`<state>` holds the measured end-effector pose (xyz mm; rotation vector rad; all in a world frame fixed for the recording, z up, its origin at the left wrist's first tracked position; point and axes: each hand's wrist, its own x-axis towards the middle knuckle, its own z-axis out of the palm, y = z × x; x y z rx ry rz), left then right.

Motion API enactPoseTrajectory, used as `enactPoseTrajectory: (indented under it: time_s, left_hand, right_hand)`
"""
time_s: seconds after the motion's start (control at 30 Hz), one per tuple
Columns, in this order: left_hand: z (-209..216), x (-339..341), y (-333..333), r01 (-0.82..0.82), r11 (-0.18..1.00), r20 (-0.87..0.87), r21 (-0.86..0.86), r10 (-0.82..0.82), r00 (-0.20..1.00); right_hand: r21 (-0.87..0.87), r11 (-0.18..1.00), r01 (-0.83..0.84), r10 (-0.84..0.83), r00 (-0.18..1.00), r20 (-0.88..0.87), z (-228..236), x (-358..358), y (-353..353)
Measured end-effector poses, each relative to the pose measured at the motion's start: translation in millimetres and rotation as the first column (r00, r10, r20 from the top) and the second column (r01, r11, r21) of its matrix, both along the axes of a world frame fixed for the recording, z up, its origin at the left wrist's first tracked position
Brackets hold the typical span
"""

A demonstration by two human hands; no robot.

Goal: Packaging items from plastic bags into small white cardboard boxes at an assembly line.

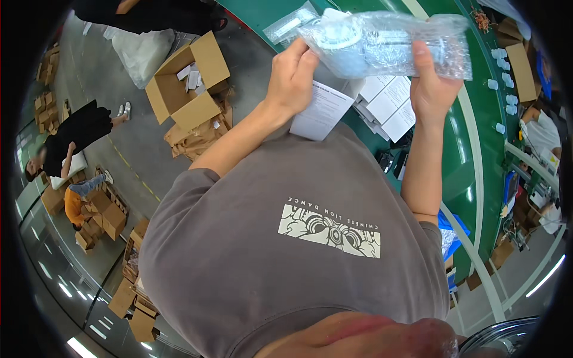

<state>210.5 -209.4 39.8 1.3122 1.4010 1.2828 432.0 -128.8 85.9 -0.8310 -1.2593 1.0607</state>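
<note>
A clear bubble-wrap bag with pale blue and white things in it is stretched between my hands, above the green work surface. My left hand pinches its left end. Around the right end, my right hand is closed, with its thumb lying over the plastic. What exactly the bag contains is blurred by the wrap. Just below my left hand is a printed white leaflet; whether my fingers touch it I cannot tell. A pile of white printed boxes or booklets sits under the bag, partly hidden by it.
Another small clear bag lies at the far edge of the green table. Several small pale blue cups stand along the right. On the floor at left is an open carton with white pieces inside. Other people are farther off.
</note>
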Motion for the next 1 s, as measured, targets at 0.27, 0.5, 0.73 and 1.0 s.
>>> enactPoseTrajectory:
  time_s: [0.27, 0.5, 0.73, 1.0]
  left_hand:
    - [4.5, 26.5, -18.2, 0.021, 0.986, -0.036, -0.164, -0.027, 0.999]
    - [-5.7, 44.2, -2.8, 0.085, 0.936, 0.348, -0.343, 0.043, 0.936]
    - [-9.7, 112.6, 0.0, 0.278, 0.91, 0.175, -0.308, -0.233, 0.957]
    - [-15.4, 154.9, 3.5, 0.354, 0.881, -0.015, -0.314, -0.377, 0.926]
  right_hand:
    - [-0.328, 0.823, -0.463, 0.551, 0.511, 0.659, 25.0, 1.7, -9.6]
    - [-0.156, 0.938, -0.31, 0.308, 0.537, 0.786, -6.1, 13.0, -48.5]
    - [0.159, 0.957, -0.241, 0.181, 0.931, 0.317, -58.9, 101.6, -112.6]
    - [0.238, 0.307, 0.921, 0.022, -0.257, 0.966, -361.1, 421.4, -392.4]
